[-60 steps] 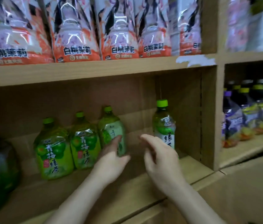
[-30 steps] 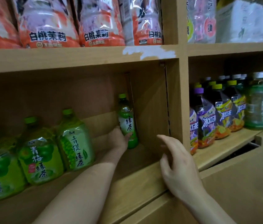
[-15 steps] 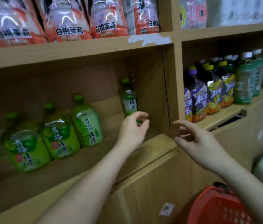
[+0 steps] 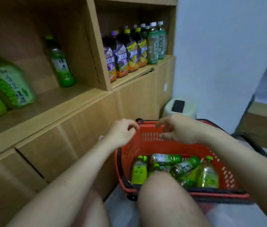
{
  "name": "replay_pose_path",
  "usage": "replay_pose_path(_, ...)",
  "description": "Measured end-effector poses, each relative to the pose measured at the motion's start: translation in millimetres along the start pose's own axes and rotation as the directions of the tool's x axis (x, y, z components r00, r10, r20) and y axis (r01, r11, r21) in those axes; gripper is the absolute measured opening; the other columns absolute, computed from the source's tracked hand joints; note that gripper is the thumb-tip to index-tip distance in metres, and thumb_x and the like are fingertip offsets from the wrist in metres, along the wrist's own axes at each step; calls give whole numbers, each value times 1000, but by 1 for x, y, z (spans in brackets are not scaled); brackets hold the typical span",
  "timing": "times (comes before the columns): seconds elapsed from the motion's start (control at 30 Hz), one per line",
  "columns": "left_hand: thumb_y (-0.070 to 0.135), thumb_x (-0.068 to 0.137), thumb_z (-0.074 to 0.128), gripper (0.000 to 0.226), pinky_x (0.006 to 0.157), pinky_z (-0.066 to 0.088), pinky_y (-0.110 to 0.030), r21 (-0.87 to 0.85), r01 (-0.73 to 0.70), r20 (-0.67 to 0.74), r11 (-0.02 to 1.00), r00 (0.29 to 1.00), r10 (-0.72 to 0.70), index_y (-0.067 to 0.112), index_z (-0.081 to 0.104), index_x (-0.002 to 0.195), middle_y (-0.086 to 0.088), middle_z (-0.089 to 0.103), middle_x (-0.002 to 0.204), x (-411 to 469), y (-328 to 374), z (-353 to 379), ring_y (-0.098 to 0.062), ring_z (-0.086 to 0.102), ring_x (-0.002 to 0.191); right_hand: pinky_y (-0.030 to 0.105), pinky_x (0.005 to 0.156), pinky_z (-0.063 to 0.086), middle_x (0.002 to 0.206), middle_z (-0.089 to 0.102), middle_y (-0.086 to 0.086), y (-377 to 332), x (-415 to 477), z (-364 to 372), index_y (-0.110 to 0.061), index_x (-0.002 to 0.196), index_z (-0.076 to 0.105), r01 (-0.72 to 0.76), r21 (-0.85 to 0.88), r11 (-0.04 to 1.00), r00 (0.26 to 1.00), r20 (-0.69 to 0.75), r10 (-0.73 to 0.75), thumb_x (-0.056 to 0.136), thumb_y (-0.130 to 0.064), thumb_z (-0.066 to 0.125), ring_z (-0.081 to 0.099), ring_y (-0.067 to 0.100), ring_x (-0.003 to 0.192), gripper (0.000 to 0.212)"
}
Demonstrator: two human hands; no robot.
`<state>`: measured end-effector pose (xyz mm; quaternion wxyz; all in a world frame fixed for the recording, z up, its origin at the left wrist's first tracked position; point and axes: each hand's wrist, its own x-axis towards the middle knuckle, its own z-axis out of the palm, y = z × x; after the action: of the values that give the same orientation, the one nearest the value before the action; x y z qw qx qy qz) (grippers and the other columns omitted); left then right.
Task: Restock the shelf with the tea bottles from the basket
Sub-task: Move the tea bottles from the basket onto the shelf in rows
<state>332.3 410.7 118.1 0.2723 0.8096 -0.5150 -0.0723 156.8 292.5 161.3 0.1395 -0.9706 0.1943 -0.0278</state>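
Barely started tbh. One slim tea bottle (image 4: pixel 61 66) stands on the shelf (image 4: pixel 60 102) by the divider (image 4: pixel 95 51), while a whole pile of tea bottles (image 4: pixel 185 167) lies in the red basket (image 4: pixel 154 145). The left hand (image 4: pixel 123 131) and right hand (image 4: pixel 178 130) hover over it, fingers loose, holding nothing.

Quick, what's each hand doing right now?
Left hand: open, holding nothing.
Right hand: open, holding nothing.
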Motion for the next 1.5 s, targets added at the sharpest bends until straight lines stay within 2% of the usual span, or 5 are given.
replay_pose_path(0.47, 20, 90, 55, 19, 84, 48, -29, 48, -7, 356, 999, 934, -11, 17, 72, 98, -2, 72, 104, 53, 9, 146, -21, 65, 98, 24, 87, 39, 129, 59, 7, 100, 4, 57, -17, 135, 49, -308, -2, 951, 944, 120, 306, 86, -19, 62, 56, 25, 116, 50)
replay_pose_path(0.77, 35, 89, 60, 63, 106, 37, -41, 171, -52, 623, 984, 779, -67, 14, 34, 142, -16, 41, 143, 87, 20, 315, -33, 40, 129, 40, 101, 42, 136, 50, 22, 221, -25, 171, -22, 149, -3, -801, 265, 536, 598, 329, 731, 84, -31, 66, 53, 36, 120, 96)
replay_pose_path(1.0, 27, 94, 52, 77, 95, 46, -39, 207, 151, 703, 967, 664, -254, 13, 2, 151, -20, 50, 133, 87, -23, 370, -33, 55, 114, 49, 98, 42, 140, 37, 23, 236, -2, 205, -28, 149, 7, -773, -49, 632, 577, 360, 733, 89, -36, 56, 48, 42, 120, 78)
replay_pose_path(1.3, 56, 63, 76, 48, 62, 47, -25, 172, 219, 598, 960, 752, -279, 25, 67, 99, 6, 69, 90, 123, -9, 319, -13, 63, 77, 55, 109, 30, 153, 18, 11, 235, 12, 215, -35, 148, 7, -608, -9, 794, 779, 189, 599, 77, -29, 72, 13, 30, 143, 96)
replay_pose_path(1.5, 58, 52, 79, 56, 94, 49, -34, -116, 155, 742, 981, 671, -19, 31, 73, 101, 17, 71, 95, 160, -7, 237, -5, 64, 93, 63, 109, 14, 157, 14, -8, 228, 29, 211, -43, 146, 9, -426, 124, 896, 903, 129, 411, 73, -39, 74, 6, 16, 147, 97)
